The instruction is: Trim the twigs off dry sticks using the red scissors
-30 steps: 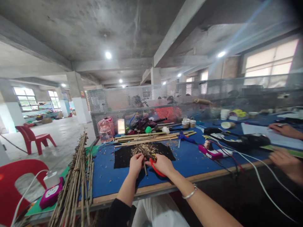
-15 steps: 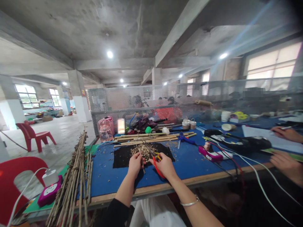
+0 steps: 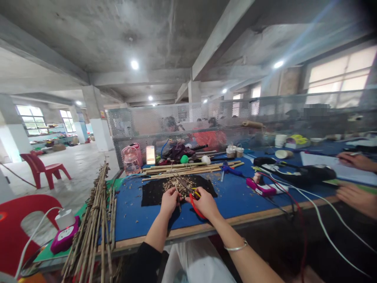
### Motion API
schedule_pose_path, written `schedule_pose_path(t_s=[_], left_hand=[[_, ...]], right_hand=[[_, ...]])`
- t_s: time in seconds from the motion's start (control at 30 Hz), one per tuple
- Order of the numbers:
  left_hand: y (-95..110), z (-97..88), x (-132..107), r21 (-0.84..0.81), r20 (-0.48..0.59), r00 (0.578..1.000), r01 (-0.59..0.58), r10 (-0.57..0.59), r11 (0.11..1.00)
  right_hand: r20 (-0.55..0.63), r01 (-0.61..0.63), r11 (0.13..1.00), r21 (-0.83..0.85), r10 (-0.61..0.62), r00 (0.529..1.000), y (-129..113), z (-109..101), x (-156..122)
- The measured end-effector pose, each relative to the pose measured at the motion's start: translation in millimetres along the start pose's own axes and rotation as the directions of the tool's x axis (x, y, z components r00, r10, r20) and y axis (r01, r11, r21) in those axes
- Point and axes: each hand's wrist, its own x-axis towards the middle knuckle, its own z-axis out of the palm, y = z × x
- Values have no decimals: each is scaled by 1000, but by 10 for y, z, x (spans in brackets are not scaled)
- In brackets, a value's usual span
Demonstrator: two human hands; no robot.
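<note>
Above the near edge of a black cloth (image 3: 150, 192), my left hand (image 3: 170, 201) pinches a thin twig (image 3: 177, 192) between thumb and fingers. My right hand (image 3: 205, 202) is closed round scissors (image 3: 194, 205) with red and yellow handles. Their blades point away to the upper left, close by the twig; whether they touch it I cannot tell. Behind both hands, a heap of short cut twig pieces (image 3: 169, 184) lies on the cloth.
Long sticks (image 3: 94, 212) lie bundled at the left edge of the blue table (image 3: 129, 220). Bamboo rods (image 3: 188, 169) and a blue glue gun (image 3: 231, 169) lie behind the cloth. Power strips (image 3: 260, 188) and cables are at right, near a co-worker's hands (image 3: 357, 198). A mesh screen (image 3: 123, 133) stands behind.
The view has shifted slightly. My hands stay in nearly the same place, still holding the twig and the scissors; the twig stands a little more upright.
</note>
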Motion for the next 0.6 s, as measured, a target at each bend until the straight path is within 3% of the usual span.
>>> schedule_pose_path(t_s=[0.33,0.6], left_hand=[[61,32,-45,6,-7,1000,6,-6,1000],[28,32,-25,-38,21,1000,-9,10,999]], right_hand=[[-36,-16,997,70,19,999,45,11,42],[-92,14,1000,-9,-15,996,54,22,46]])
